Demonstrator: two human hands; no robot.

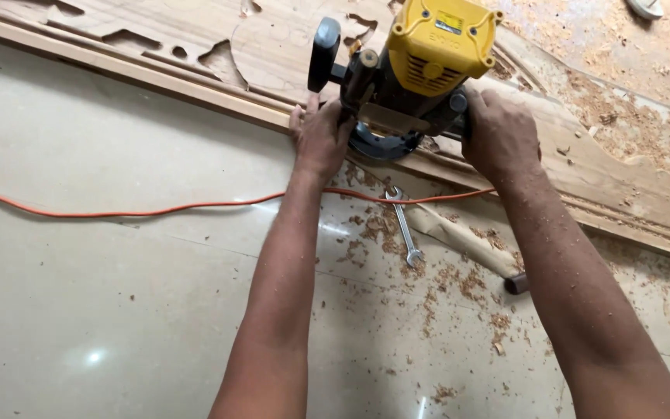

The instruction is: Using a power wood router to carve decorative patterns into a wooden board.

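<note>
I'm running the yellow router [420, 70] along the near edge of the carved wooden panel [195, 46] lying on the floor [118, 295]. My left hand [321, 138] is gripping the base side, and my right hand [499, 136] is wrapped around the right handle (both closed tight). I'm mid-pass on the edge moulding. My next move probably needs steady sideways feed, keeping the orange cord [118, 211] and wrench [403, 226] clear.

I see open tiled floor [118, 310] left, orange cord [157, 208] crossing, wrench [403, 226] and wood shavings [459, 283] between my arms, router [420, 70] blocking ahead
</note>
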